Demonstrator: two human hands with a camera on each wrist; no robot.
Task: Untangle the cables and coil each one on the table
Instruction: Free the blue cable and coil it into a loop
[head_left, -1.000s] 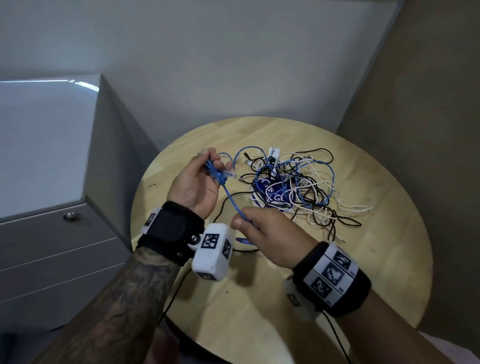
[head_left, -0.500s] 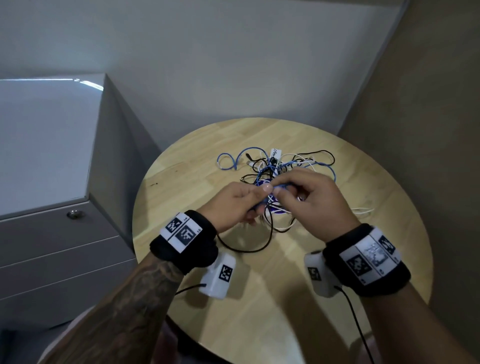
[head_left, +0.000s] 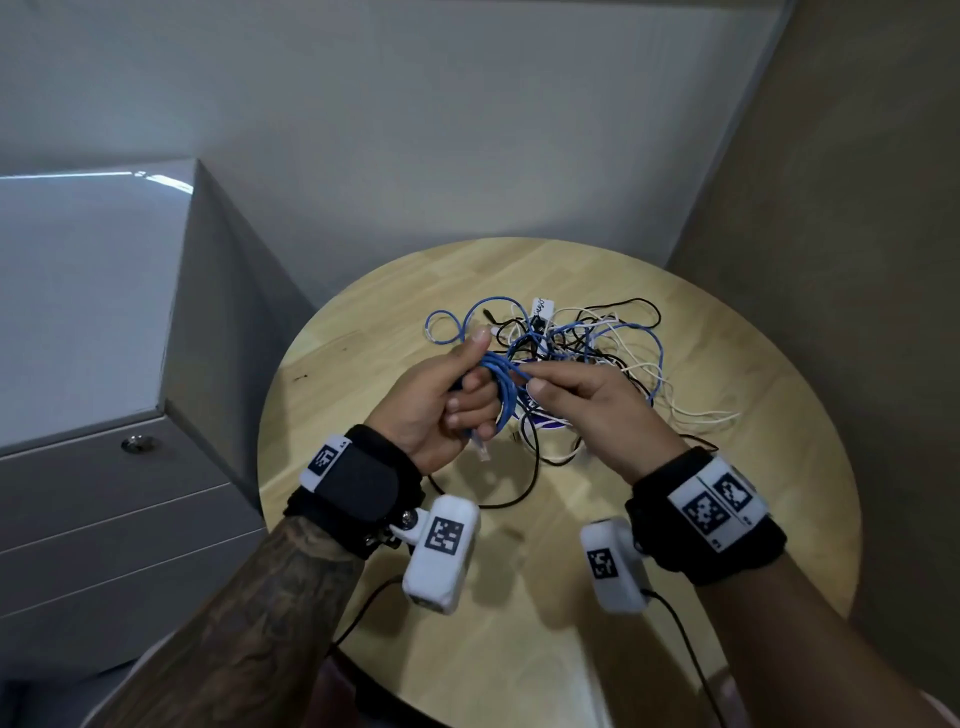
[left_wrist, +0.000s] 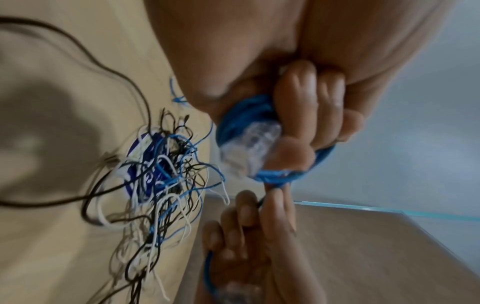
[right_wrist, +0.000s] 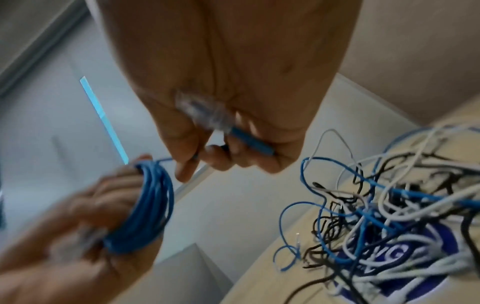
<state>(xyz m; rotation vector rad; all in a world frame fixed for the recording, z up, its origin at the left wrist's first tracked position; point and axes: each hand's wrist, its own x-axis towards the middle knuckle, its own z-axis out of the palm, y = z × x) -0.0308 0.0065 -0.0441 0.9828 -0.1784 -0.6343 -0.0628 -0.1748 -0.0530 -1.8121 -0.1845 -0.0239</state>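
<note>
Several turns of blue cable (head_left: 506, 395) are coiled round the fingers of my left hand (head_left: 457, 400), held above the round wooden table (head_left: 753, 493). A clear plug (head_left: 483, 453) hangs below that fist. My right hand (head_left: 535, 379) pinches the free blue strand right beside the coil. In the right wrist view the right hand (right_wrist: 205, 162) holds the blue cable close to its other clear plug (right_wrist: 205, 115), and the coil (right_wrist: 150, 205) sits at lower left. A tangle of blue, white and black cables (head_left: 582, 348) lies on the table behind both hands.
A round blue-and-white disc (head_left: 545, 422) lies under the tangle, and a white tag (head_left: 541, 307) at its far side. One black cable (head_left: 498, 501) loops toward the near edge. A grey drawer cabinet (head_left: 104, 493) stands close to the table's left; walls close in behind and right.
A second ago the hands were apart with blue cable stretched between them. They have met above the tangle, and the left hand has rolled thumb-up with the coil showing.
</note>
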